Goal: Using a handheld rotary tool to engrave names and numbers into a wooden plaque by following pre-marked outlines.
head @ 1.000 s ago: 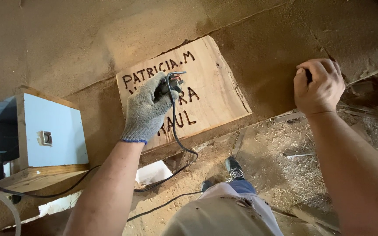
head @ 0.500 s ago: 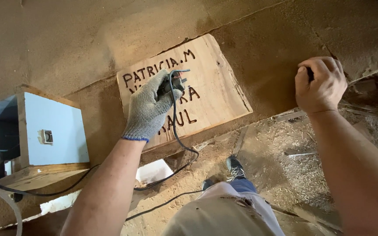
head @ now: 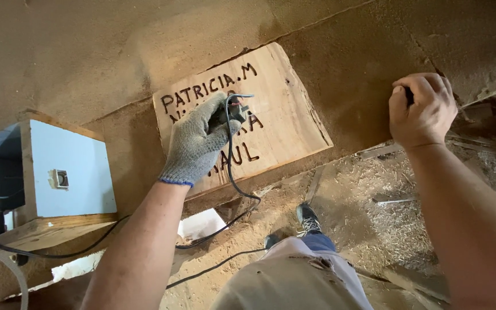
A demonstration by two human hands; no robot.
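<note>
We wear a grey knitted glove with blue cuff on the left hand (head: 197,140); the right hand (head: 422,109) is bare, both forearms unsleeved.

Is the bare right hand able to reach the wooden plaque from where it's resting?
Probably yes: the right hand rests on the bench beside the wooden plaque, with only bare surface between them.
</note>
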